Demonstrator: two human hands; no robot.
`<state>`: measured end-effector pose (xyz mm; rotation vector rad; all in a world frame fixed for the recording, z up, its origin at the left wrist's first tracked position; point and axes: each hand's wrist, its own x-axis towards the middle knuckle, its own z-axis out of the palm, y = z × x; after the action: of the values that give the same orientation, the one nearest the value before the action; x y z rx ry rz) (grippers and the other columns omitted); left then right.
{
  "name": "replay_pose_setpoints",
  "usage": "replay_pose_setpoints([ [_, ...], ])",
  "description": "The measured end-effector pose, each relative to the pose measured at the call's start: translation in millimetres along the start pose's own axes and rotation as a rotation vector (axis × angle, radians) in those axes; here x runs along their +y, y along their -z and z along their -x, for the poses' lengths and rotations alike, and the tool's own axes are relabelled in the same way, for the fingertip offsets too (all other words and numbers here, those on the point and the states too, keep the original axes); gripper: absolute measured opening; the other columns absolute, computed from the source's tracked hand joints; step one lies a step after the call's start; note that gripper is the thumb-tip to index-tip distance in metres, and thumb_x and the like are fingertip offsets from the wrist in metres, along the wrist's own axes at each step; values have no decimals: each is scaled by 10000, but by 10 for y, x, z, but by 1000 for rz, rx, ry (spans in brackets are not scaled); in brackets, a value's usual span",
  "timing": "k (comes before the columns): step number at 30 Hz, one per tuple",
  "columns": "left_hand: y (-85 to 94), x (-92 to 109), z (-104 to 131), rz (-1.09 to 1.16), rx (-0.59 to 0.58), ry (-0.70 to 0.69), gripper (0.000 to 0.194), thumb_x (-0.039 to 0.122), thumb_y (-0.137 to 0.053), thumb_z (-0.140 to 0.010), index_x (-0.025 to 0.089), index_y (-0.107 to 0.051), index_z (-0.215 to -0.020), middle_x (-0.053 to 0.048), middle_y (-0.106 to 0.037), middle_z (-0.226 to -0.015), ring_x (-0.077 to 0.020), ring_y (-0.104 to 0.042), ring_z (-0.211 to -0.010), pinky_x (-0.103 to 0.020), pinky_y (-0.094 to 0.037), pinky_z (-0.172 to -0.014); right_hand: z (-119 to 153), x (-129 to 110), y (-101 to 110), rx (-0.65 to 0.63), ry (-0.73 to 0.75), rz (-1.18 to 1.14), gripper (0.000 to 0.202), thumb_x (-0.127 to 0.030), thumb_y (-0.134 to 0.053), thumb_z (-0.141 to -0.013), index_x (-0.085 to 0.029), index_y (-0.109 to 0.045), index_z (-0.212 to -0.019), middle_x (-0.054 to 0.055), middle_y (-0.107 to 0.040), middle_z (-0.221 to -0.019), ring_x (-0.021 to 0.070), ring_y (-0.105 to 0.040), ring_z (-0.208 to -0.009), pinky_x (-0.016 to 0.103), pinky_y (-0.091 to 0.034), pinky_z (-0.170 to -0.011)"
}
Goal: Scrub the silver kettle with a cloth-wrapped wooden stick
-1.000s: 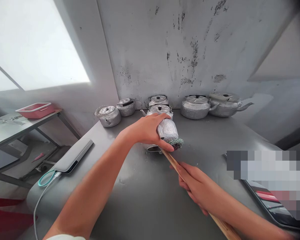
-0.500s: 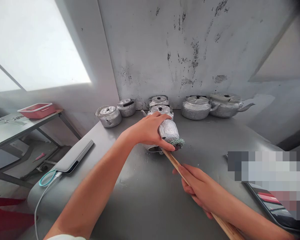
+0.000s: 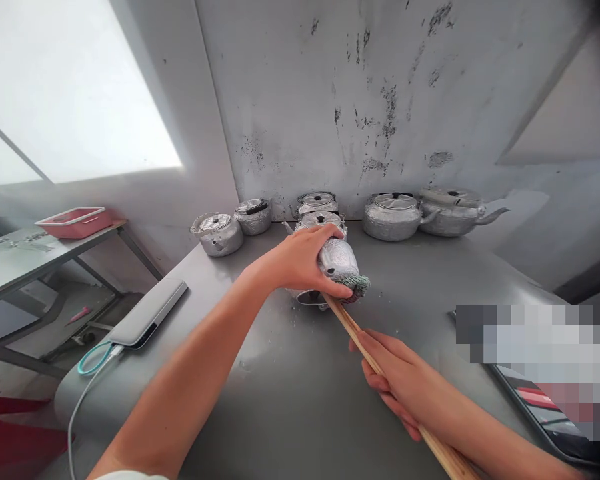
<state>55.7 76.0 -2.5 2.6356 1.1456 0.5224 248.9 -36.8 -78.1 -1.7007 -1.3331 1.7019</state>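
Note:
My left hand (image 3: 313,260) is closed around a small silver kettle (image 3: 337,257) with a hammered-looking surface, which appears tipped over on the grey table. Part of its body is hidden behind my fingers. A wooden stick (image 3: 375,363) is gripped by my right hand (image 3: 393,380), and its upper end reaches the kettle's near side, by my left thumb. A green-grey, rough-textured bunch (image 3: 359,287) touches the kettle beside my thumb; I cannot tell whether it is fixed to the stick.
Several silver kettles (image 3: 393,217) stand along the wall at the back of the table (image 3: 280,400). A power bank (image 3: 150,313) with a cable lies at left, a dark-edged device (image 3: 535,413) at right. Beyond, a pink basket (image 3: 75,223) sits on another table.
The tipped kettle has turned slightly in my left hand, and the rough bunch shows a little more. My right hand and the stick have shifted only slightly.

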Motion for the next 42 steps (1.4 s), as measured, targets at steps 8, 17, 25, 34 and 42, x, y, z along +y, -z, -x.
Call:
replay_pose_setpoints([
  [8, -65, -31, -24, -16, 38, -14, 864, 676, -748, -669, 340, -491, -1423, -46, -420, -1511, -346, -396, -1364, -468, -328, -1114, -109, 113, -7, -11, 18, 0, 442, -633, -311, -957, -246, -468, -1103, -108, -356, -610, 43, -233, -344, 163, -349, -263],
  [17, -173, -127, -117, 35, 108, 30, 902, 735, -757, -621, 334, -524, -1395, -61, -573, -1299, -316, -554, -1182, -433, -423, -1022, -99, 73, -25, 1, 19, -45, 398, -577, -320, -972, -239, -491, -1096, -111, -334, -595, 47, -220, -345, 167, -347, -267],
  [25, -181, -121, -115, 12, 124, -2, 888, 736, -743, -641, 317, -531, -1394, -68, -577, -1253, -312, -555, -1155, -424, -434, -1000, -53, 64, -82, -1, 46, -37, 395, -589, -335, -960, -244, -490, -1075, -108, -345, -608, 53, -218, -360, 171, -342, -268],
  [34, -190, -114, -123, -2, 130, 11, 876, 741, -738, -641, 322, -542, -1384, -61, -587, -1203, -314, -562, -1136, -414, -447, -978, -43, 16, -75, 55, 50, -61, 348, -549, -308, -978, -257, -457, -1094, -114, -332, -593, 64, -234, -351, 179, -352, -271],
  [42, -185, -118, -128, -3, 128, 15, 884, 757, -730, -639, 326, -541, -1387, -62, -583, -1188, -311, -561, -1122, -410, -450, -966, -76, 59, -94, 51, 85, -32, 371, -557, -285, -986, -243, -470, -1056, -115, -316, -595, 52, -220, -352, 169, -347, -263],
])
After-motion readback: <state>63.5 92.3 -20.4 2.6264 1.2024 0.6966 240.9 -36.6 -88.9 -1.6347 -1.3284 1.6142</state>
